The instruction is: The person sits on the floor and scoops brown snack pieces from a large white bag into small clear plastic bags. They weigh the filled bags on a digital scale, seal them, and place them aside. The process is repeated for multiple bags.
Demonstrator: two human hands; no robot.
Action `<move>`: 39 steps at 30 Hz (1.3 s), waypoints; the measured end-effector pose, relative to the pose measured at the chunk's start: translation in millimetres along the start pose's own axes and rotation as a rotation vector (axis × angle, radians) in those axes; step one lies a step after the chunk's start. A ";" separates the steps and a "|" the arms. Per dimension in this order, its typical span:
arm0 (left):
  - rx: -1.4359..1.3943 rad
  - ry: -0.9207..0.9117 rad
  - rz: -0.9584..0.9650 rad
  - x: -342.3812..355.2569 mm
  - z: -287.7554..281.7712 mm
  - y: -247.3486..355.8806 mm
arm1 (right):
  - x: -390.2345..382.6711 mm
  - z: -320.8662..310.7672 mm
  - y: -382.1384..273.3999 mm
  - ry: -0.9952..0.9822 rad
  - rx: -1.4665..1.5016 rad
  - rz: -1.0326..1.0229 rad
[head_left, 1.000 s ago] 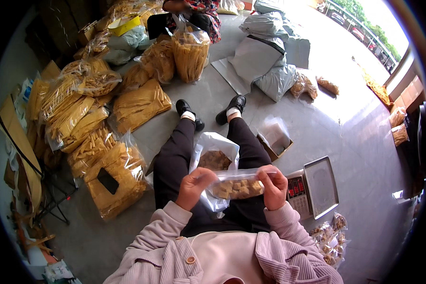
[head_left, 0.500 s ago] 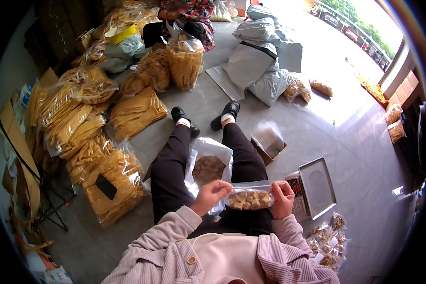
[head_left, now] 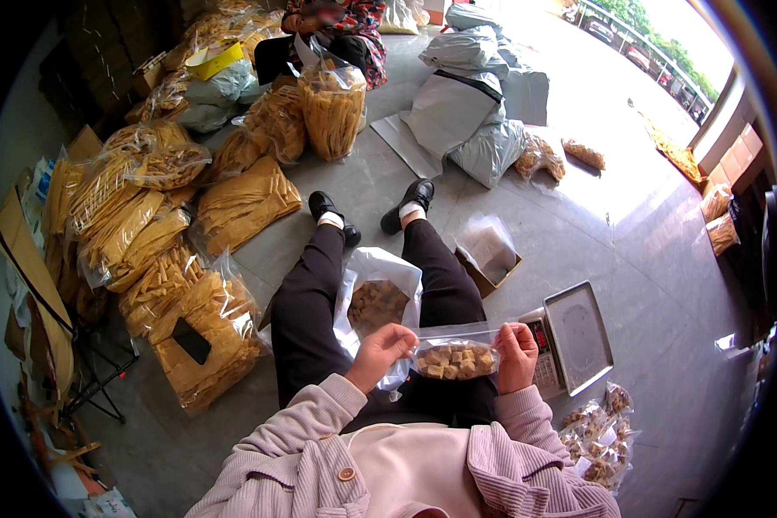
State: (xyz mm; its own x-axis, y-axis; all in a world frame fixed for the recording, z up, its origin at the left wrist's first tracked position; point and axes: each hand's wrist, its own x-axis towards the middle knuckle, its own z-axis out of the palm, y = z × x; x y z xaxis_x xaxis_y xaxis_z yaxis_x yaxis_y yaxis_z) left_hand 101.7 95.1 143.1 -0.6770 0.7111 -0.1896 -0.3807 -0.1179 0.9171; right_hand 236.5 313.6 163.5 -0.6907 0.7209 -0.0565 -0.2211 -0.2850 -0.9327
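Observation:
A clear zip bag of tan cubes (head_left: 454,361) hangs across my lap, held by its top edge. My left hand (head_left: 382,352) pinches the top left corner between thumb and fingers, and my right hand (head_left: 515,352) pinches the top right corner. Behind it, between my legs, a white plastic sack (head_left: 351,285) lies open with brown pieces inside. A metal scale (head_left: 577,338) with a flat tray sits on the floor by my right hand, mostly beside my right leg.
Large bags of yellow dried sticks (head_left: 243,203) fill the left, a black phone (head_left: 192,342) on one. Another person (head_left: 363,34) sits at the back near grey sacks (head_left: 483,147). A box of empty bags (head_left: 489,255) is past my right leg; small filled packs (head_left: 597,440) lie lower right.
Both hands and the bag of cubes have shifted right and a little down since a second ago, with the grip on both corners kept. The view has moved slightly.

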 end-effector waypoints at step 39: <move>-0.032 0.079 -0.055 2.4 -15.5 3.8 | 2.6 0.6 1.0 0.023 0.130 0.028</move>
State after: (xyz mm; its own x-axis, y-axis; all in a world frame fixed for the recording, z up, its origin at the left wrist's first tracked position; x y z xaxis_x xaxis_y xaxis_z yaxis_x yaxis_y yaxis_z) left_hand 88.9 85.6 140.7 -0.7020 0.6601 -0.2673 -0.4376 -0.1036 0.8932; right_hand 234.1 314.8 162.6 -0.6820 0.7256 -0.0918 -0.2902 -0.3837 -0.8767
